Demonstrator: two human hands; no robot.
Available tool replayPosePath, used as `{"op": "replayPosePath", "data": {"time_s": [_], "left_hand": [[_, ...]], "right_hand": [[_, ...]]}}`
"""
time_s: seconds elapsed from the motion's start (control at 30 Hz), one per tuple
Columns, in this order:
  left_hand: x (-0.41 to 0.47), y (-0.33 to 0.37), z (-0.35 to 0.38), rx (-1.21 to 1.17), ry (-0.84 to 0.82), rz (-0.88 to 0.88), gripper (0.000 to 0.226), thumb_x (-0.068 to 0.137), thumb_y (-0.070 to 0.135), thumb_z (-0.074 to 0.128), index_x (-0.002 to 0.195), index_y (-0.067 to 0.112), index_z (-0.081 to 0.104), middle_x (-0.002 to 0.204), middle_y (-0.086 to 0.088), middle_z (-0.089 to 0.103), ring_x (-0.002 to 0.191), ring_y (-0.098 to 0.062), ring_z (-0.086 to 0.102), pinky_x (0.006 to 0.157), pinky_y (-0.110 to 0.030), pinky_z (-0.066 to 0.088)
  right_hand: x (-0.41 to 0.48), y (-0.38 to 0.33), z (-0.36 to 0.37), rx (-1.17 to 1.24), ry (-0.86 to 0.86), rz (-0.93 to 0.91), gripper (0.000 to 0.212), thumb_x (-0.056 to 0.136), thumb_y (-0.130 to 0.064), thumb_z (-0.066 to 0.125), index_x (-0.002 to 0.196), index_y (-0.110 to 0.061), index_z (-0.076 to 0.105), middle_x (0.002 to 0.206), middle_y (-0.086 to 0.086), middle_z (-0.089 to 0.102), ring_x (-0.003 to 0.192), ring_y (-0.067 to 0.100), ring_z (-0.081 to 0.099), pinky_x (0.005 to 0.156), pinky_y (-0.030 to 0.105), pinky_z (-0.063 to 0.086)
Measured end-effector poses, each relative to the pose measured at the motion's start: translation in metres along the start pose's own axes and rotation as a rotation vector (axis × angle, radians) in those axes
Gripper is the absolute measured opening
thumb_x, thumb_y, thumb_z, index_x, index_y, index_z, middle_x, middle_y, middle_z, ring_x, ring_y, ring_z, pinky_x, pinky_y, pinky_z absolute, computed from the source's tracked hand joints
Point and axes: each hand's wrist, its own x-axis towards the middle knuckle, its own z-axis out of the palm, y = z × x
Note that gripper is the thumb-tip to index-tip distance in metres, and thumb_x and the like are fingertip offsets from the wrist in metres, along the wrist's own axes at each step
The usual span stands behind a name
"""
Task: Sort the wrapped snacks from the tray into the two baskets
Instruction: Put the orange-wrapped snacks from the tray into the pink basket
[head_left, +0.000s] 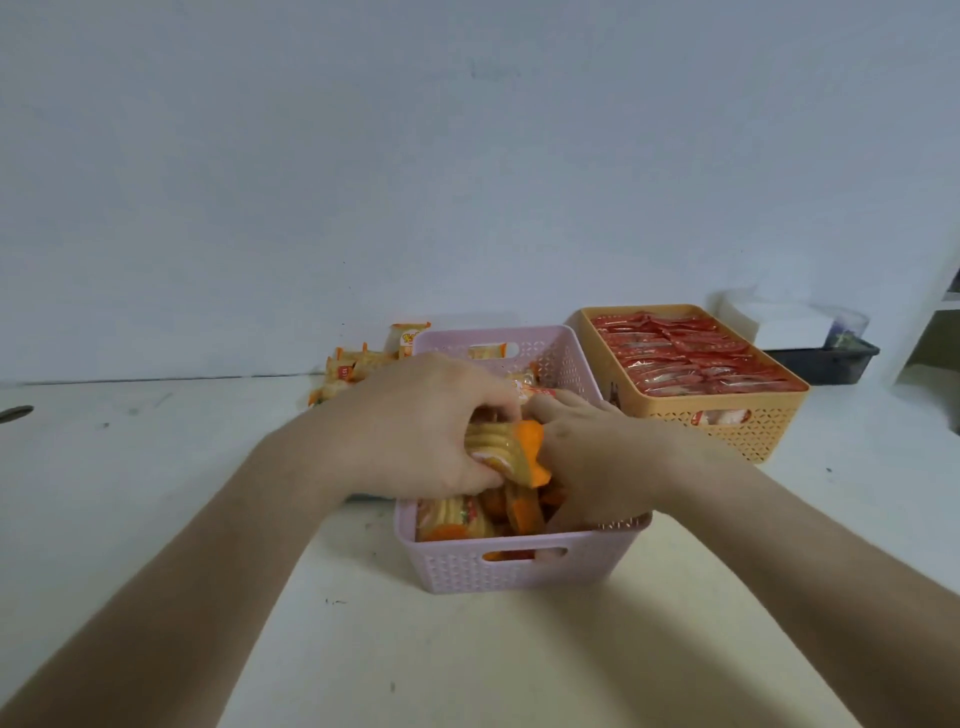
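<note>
Orange snack (508, 451), left hand (415, 418) gripping, right hand (597, 460) maybe

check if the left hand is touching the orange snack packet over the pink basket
Touching. The head view shows the left hand with its fingers curled round the orange snack packet, held just above the pink basket.

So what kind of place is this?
Probably a plain workroom or storage corner, though I can't be sure. There's a bare white table against a blank wall, and a pink basket and an orange basket packed with wrapped snacks.
</note>
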Motion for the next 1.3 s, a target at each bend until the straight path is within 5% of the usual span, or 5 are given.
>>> {"op": "replayPosePath", "data": {"time_s": [0.17, 0.43, 0.8, 0.9, 1.3], "left_hand": [[-0.003, -0.001, -0.004, -0.283, -0.27, -0.167, 0.034, 0.071, 0.03, 0.081, 0.089, 0.039, 0.053, 0.072, 0.019, 0.062, 0.058, 0.001, 0.056, 0.055, -0.021, 0.049], [0.022, -0.006, 0.024, 0.045, -0.619, -0.098, 0.016, 0.078, 0.036, 0.075, 0.085, 0.022, 0.071, 0.074, 0.005, 0.069, 0.068, -0.012, 0.061, 0.065, -0.038, 0.056], [0.03, -0.007, 0.068, 0.488, -0.312, -0.039, 0.018, 0.078, 0.011, 0.061, 0.07, 0.022, 0.049, 0.073, -0.001, 0.052, 0.087, -0.031, 0.059, 0.071, -0.043, 0.056], [0.029, -0.014, 0.077, 0.41, -0.157, -0.069, 0.021, 0.079, 0.024, 0.061, 0.1, 0.028, 0.059, 0.097, -0.002, 0.062, 0.098, -0.031, 0.058, 0.072, -0.042, 0.056], [0.024, -0.007, 0.065, 0.4, 0.002, -0.249, 0.035, 0.084, 0.041, 0.056, 0.12, 0.042, 0.055, 0.096, 0.002, 0.066, 0.093, -0.024, 0.062, 0.058, -0.03, 0.035]], "right_hand": [[0.007, 0.01, 0.009, -0.083, 0.075, -0.032, 0.08, 0.079, -0.059, 0.064, 0.143, -0.049, 0.017, 0.143, 0.002, 0.029, 0.129, 0.028, 0.034, 0.108, 0.047, 0.032], [0.005, 0.005, 0.021, -0.238, 0.321, -0.014, 0.078, 0.092, -0.031, 0.054, 0.146, -0.042, -0.002, 0.139, 0.008, 0.034, 0.12, 0.032, 0.047, 0.092, 0.041, 0.044], [-0.002, 0.003, 0.011, 0.023, 0.529, 0.253, 0.036, 0.083, -0.037, 0.058, 0.114, -0.02, 0.054, 0.105, 0.005, 0.06, 0.096, 0.028, 0.06, 0.065, 0.032, 0.039], [-0.019, 0.007, -0.01, 0.167, 0.515, 0.294, 0.028, 0.077, -0.037, 0.057, 0.098, -0.021, 0.066, 0.091, 0.001, 0.064, 0.084, 0.027, 0.061, 0.069, 0.035, 0.05], [0.01, 0.004, -0.019, 0.092, 0.027, 0.128, 0.029, 0.083, -0.037, 0.055, 0.088, -0.015, 0.073, 0.077, 0.003, 0.069, 0.075, 0.023, 0.067, 0.062, 0.032, 0.055]]}}
